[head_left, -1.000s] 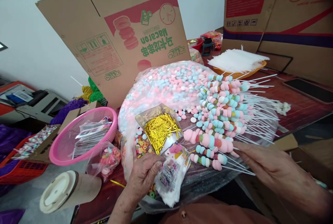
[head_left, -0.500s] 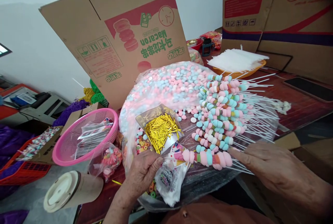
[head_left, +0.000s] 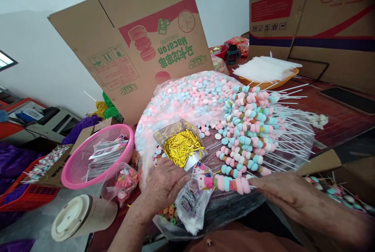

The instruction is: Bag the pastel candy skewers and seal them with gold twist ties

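My left hand (head_left: 166,183) is closed on the mouth of a clear printed plastic bag (head_left: 200,170), thumb and fingers pinched together. A marshmallow candy skewer (head_left: 234,184) in pink and blue points into that bag, its left end inside. At its other end my right hand (head_left: 290,195) grips the stick, fingers closed. Several similar bags (head_left: 191,209) lie stacked just below the left hand. Behind the held skewer rises a pile of candy skewers (head_left: 252,123), sticks facing right. Gold twist ties (head_left: 183,146) fill an opened pouch near my left hand.
A large bag of pastel candies (head_left: 187,92) lies behind the ties. Left are a pink basket (head_left: 68,166) of packets and a lidded cup (head_left: 99,213). White sticks (head_left: 266,68) and a phone (head_left: 348,99) sit at right. A carton (head_left: 325,162) with skewers stands low right.
My right hand has shifted left and pushed the skewer farther into the bag. It now grips the stick closely. The skewers in the low right carton have come into view.
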The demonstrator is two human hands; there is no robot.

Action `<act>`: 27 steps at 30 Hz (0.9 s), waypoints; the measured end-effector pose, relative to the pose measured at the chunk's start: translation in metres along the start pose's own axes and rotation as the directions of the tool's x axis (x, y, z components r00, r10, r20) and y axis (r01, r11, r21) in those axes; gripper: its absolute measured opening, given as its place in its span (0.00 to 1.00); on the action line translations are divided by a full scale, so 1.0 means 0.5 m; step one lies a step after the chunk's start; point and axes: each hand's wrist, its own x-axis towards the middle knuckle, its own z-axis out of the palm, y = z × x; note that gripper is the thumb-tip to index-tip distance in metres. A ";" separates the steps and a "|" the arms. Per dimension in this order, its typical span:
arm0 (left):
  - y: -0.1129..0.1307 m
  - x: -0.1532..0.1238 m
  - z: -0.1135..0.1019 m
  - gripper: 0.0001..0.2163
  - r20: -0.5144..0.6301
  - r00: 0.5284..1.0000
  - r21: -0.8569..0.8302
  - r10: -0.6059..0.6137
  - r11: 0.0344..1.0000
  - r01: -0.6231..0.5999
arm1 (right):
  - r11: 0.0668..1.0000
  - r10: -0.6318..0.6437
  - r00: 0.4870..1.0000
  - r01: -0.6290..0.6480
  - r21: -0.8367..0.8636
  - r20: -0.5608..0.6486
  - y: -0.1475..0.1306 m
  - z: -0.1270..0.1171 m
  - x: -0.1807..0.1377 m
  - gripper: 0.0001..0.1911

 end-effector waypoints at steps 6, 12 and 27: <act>-0.004 0.030 -0.020 0.07 -0.114 0.992 0.178 0.050 0.984 -0.029 | 0.920 0.020 0.968 -0.116 0.373 0.250 -0.024 0.030 0.024 0.16; -0.003 0.039 0.035 0.26 -0.813 0.351 -0.379 -0.464 0.880 0.287 | 0.691 0.116 0.938 -0.313 0.652 0.327 -0.060 0.122 0.041 0.24; 0.056 0.095 0.090 0.13 0.186 0.543 -0.850 -0.819 -0.411 -0.329 | 0.767 0.117 0.943 -0.284 0.575 0.310 -0.122 0.178 0.049 0.21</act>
